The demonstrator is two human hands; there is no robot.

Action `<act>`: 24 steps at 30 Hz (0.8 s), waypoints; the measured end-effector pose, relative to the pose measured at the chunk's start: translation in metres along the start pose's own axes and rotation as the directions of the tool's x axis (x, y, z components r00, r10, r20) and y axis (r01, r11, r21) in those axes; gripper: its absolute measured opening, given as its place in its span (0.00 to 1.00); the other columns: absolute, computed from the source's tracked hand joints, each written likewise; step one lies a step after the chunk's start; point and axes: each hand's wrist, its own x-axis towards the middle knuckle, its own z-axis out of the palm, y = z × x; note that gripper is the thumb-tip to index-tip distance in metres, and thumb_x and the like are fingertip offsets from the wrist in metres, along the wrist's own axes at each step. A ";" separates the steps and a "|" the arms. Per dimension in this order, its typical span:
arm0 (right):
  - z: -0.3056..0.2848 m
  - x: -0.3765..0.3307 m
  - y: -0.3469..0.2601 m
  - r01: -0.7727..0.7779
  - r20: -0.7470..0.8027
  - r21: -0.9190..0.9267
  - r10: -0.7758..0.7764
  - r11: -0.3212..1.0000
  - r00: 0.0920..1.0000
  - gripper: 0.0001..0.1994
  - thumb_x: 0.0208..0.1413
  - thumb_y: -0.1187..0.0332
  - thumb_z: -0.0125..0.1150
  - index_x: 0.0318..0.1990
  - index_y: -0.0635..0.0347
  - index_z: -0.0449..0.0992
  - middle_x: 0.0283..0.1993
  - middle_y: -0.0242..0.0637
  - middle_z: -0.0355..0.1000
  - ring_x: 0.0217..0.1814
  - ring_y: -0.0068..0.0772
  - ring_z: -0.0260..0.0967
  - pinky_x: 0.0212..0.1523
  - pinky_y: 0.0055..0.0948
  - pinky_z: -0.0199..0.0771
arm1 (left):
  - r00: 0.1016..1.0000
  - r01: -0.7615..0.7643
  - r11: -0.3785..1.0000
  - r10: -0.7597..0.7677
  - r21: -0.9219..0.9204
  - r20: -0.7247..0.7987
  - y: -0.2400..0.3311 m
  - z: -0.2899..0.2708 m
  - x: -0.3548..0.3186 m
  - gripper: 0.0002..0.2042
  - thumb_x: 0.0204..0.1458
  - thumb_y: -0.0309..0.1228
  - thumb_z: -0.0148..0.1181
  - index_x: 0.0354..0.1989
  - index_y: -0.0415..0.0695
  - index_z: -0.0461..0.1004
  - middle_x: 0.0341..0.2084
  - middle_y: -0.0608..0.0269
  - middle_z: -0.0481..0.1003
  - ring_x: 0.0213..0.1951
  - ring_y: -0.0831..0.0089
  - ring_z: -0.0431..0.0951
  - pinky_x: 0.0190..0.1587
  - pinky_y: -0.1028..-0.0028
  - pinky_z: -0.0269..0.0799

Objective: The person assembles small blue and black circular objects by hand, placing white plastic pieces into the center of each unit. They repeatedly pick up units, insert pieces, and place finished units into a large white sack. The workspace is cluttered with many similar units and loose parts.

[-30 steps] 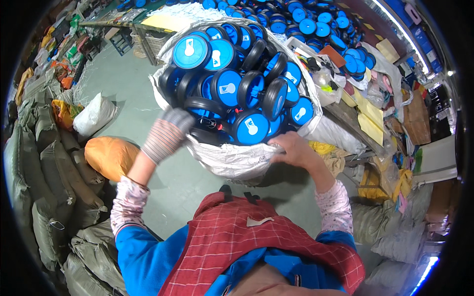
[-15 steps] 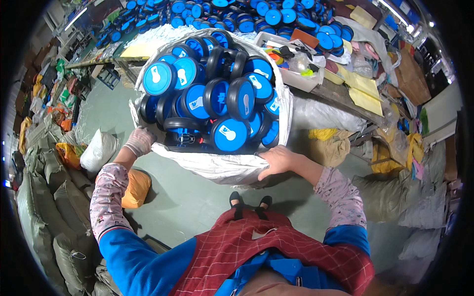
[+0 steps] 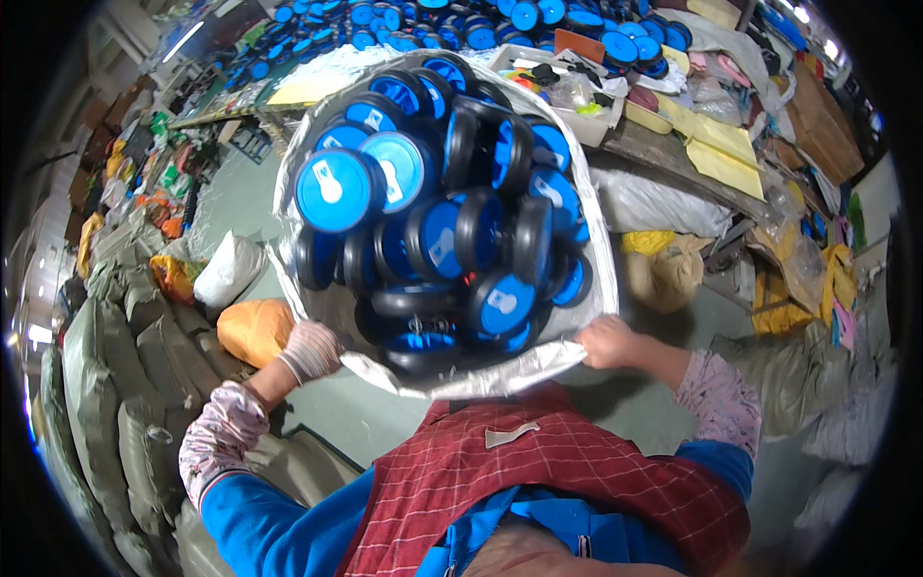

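In front of me stands a large white woven sack (image 3: 598,231) with its mouth wide apart. Heaped inside are several blue and black wheels (image 3: 335,190), some joined in pairs; many show a white label on the hub. My left hand (image 3: 314,350), in a pale glove, is closed around the sack's rim at the near left corner. At the near right corner my bare right hand (image 3: 608,341) grips the same rim in a fist. The near edge of the sack sags between both hands, close to my red checked apron (image 3: 510,462). The sack's bottom is hidden.
Beyond the sack, a bench (image 3: 663,159) carries a white bin (image 3: 586,120) of small parts and yellow sheets. More blue wheels pile up at the back. Stuffed grey-green sacks (image 3: 91,433) line the left, beside an orange bag (image 3: 252,332). Brown and yellow bags lie at right.
Both hands have drawn the sack's near rim toward my body, tilting its mouth toward me. The wheels have shifted nearer, and my right hand has closed into a fist on the rim.
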 end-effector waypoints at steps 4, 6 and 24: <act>0.033 -0.072 0.013 0.039 0.067 0.108 -0.046 0.993 0.997 0.10 0.46 0.66 0.58 0.35 0.52 0.82 0.31 0.51 0.77 0.39 0.57 0.76 0.44 0.53 0.73 | 0.998 0.035 0.991 -0.029 -0.130 0.050 0.120 0.002 -0.056 0.12 0.41 0.38 0.59 0.36 0.56 0.81 0.28 0.60 0.80 0.31 0.57 0.82 0.32 0.59 0.75; 0.053 -0.105 0.024 0.062 0.041 0.145 -0.069 0.988 0.997 0.12 0.45 0.68 0.55 0.37 0.50 0.83 0.31 0.52 0.77 0.39 0.58 0.76 0.44 0.53 0.73 | 0.997 0.068 0.982 -0.059 -0.175 0.057 0.183 0.000 -0.088 0.12 0.42 0.39 0.59 0.37 0.57 0.81 0.24 0.60 0.80 0.28 0.56 0.81 0.29 0.59 0.75; 0.199 -0.424 0.080 0.351 -0.058 0.113 -0.347 0.929 0.936 0.09 0.38 0.74 0.57 0.29 0.53 0.80 0.26 0.50 0.75 0.33 0.58 0.75 0.34 0.53 0.74 | 0.916 0.402 0.777 -0.353 -0.485 0.193 0.690 -0.008 -0.291 0.11 0.48 0.43 0.61 0.37 0.54 0.81 0.27 0.55 0.80 0.33 0.53 0.82 0.34 0.57 0.76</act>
